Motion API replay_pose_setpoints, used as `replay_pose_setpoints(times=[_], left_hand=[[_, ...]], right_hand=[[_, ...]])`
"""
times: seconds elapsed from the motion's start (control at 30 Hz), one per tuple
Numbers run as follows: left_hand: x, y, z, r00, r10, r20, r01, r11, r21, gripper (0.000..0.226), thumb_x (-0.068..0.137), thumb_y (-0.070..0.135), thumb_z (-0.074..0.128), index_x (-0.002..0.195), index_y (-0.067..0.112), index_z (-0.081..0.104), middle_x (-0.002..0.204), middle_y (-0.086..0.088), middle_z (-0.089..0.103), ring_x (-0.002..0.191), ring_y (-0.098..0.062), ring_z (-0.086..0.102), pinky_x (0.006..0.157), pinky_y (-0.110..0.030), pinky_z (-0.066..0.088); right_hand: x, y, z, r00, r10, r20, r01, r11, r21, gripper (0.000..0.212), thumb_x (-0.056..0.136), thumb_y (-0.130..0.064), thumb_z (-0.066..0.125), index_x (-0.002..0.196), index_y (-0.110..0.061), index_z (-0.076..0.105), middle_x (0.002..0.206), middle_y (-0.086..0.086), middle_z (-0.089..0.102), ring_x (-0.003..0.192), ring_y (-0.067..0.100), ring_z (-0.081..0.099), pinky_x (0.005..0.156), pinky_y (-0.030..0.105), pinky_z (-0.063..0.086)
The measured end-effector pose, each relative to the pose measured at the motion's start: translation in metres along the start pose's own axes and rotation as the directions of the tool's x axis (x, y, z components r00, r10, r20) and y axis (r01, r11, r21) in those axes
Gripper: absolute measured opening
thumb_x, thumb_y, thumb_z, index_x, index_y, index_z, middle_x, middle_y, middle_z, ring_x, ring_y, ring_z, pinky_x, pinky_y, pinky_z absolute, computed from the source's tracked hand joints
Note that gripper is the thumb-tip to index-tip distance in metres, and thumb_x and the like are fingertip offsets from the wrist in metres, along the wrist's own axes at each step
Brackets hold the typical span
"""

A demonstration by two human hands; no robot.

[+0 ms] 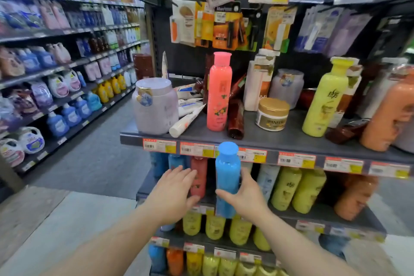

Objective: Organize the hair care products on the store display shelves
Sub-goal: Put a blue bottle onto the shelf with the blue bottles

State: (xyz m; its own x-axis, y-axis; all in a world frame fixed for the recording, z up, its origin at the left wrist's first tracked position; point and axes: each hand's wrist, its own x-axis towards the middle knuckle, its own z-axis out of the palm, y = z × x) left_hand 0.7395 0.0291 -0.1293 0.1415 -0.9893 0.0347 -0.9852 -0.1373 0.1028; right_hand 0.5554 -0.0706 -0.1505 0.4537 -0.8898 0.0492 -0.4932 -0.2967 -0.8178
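My right hand (245, 197) grips a tall blue bottle (227, 172) with a blue cap, held upright in front of the middle shelf. My left hand (172, 192) reaches with straight fingers toward a red bottle (199, 177) standing on that middle shelf and touches its side. On the upper shelf (257, 141) stand a pink bottle (219, 94), a yellow bottle (322, 101), a gold-lidded Pantene jar (272, 114), a large pale tub (154, 105) and an orange bottle (387, 116). A white tube (186, 122) and a dark brown bottle (235, 123) lie there too.
Yellow bottles (298, 188) and an orange bottle (356, 197) fill the middle shelf's right side. Lower rows hold yellow, orange and blue bottles (215, 226). Carded packs (226, 27) hang above. An aisle of detergent shelves (56, 87) runs along the left, with grey floor (89, 163) between.
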Motion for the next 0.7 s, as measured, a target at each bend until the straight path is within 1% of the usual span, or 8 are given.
replay_pose_setpoints(times=[0.13, 0.23, 0.3, 0.4, 0.47, 0.53, 0.6, 0.7], left_hand=[[-0.007, -0.013, 0.029, 0.996, -0.058, 0.062, 0.059, 0.998, -0.007, 0.071, 0.095, 0.052, 0.043, 0.152, 0.020, 0.017, 0.159, 0.000, 0.022, 0.148, -0.021, 0.012, 0.121, -0.037, 0.010], [-0.017, -0.023, 0.040, 0.991, -0.107, 0.081, 0.109, 0.994, -0.027, 0.070, 0.095, 0.050, 0.043, 0.152, 0.019, 0.017, 0.159, -0.001, 0.022, 0.148, -0.022, 0.013, 0.120, -0.038, 0.011], [-0.024, -0.031, 0.041, 0.987, -0.142, 0.072, 0.145, 0.989, -0.035, 0.070, 0.095, 0.049, 0.044, 0.152, 0.019, 0.017, 0.159, -0.002, 0.021, 0.148, -0.023, 0.013, 0.119, -0.037, 0.009], [-0.035, -0.050, 0.041, 0.980, -0.189, 0.068, 0.192, 0.981, -0.027, 0.070, 0.096, 0.050, 0.042, 0.152, 0.019, 0.016, 0.159, -0.001, 0.020, 0.148, -0.022, 0.011, 0.119, -0.037, 0.009], [-0.039, -0.069, 0.043, 0.976, -0.210, 0.064, 0.211, 0.977, -0.020, 0.071, 0.095, 0.052, 0.042, 0.152, 0.019, 0.016, 0.159, 0.000, 0.021, 0.148, -0.022, 0.012, 0.119, -0.037, 0.009], [-0.038, -0.092, 0.045, 0.975, -0.215, 0.049, 0.216, 0.976, -0.017, 0.071, 0.095, 0.053, 0.041, 0.152, 0.019, 0.017, 0.158, 0.000, 0.023, 0.147, -0.022, 0.013, 0.119, -0.038, 0.010], [-0.037, -0.117, 0.048, 0.978, -0.205, 0.046, 0.206, 0.978, -0.013, 0.070, 0.095, 0.053, 0.041, 0.152, 0.019, 0.017, 0.158, 0.000, 0.023, 0.147, -0.023, 0.013, 0.119, -0.039, 0.010], [-0.032, -0.158, 0.048, 0.983, -0.178, 0.048, 0.179, 0.984, -0.002, 0.070, 0.096, 0.053, 0.040, 0.152, 0.020, 0.016, 0.158, 0.000, 0.022, 0.147, -0.023, 0.012, 0.119, -0.039, 0.008]], right_hand=[[0.002, 0.026, 0.028, 0.996, 0.047, 0.073, -0.048, 0.999, 0.016, 0.061, 0.068, -0.036, 0.083, 0.113, -0.037, 0.040, 0.108, -0.015, 0.056, 0.100, 0.007, 0.057, 0.083, 0.028, 0.047], [0.005, 0.034, 0.050, 0.991, 0.052, 0.127, -0.049, 0.999, -0.022, 0.061, 0.065, -0.038, 0.082, 0.111, -0.035, 0.043, 0.111, -0.009, 0.054, 0.102, 0.011, 0.055, 0.087, 0.035, 0.049], [0.007, 0.030, 0.066, 0.986, 0.041, 0.159, -0.039, 0.999, -0.014, 0.062, 0.062, -0.040, 0.082, 0.112, -0.034, 0.046, 0.111, -0.009, 0.056, 0.102, 0.010, 0.057, 0.087, 0.036, 0.050], [0.008, 0.019, 0.094, 0.983, 0.023, 0.183, -0.025, 1.000, 0.006, 0.060, 0.063, -0.035, 0.084, 0.110, -0.033, 0.048, 0.107, -0.014, 0.060, 0.099, 0.007, 0.059, 0.082, 0.028, 0.049], [0.010, 0.010, 0.113, 0.983, 0.019, 0.183, -0.020, 1.000, 0.008, 0.062, 0.062, -0.034, 0.085, 0.113, -0.033, 0.050, 0.108, -0.016, 0.062, 0.100, 0.005, 0.059, 0.082, 0.026, 0.048], [0.014, 0.001, 0.131, 0.984, 0.029, 0.174, -0.029, 1.000, -0.003, 0.064, 0.061, -0.039, 0.085, 0.115, -0.035, 0.051, 0.108, -0.018, 0.062, 0.101, 0.006, 0.060, 0.084, 0.029, 0.049], [0.021, -0.012, 0.151, 0.985, 0.039, 0.170, -0.031, 0.998, -0.050, 0.061, 0.062, -0.042, 0.083, 0.114, -0.035, 0.051, 0.103, -0.020, 0.060, 0.097, 0.006, 0.058, 0.078, 0.028, 0.047], [0.031, -0.034, 0.184, 0.994, 0.039, 0.100, -0.028, 0.993, -0.115, 0.064, 0.060, -0.049, 0.081, 0.116, -0.036, 0.052, 0.102, -0.015, 0.061, 0.098, 0.011, 0.059, 0.076, 0.029, 0.047]])
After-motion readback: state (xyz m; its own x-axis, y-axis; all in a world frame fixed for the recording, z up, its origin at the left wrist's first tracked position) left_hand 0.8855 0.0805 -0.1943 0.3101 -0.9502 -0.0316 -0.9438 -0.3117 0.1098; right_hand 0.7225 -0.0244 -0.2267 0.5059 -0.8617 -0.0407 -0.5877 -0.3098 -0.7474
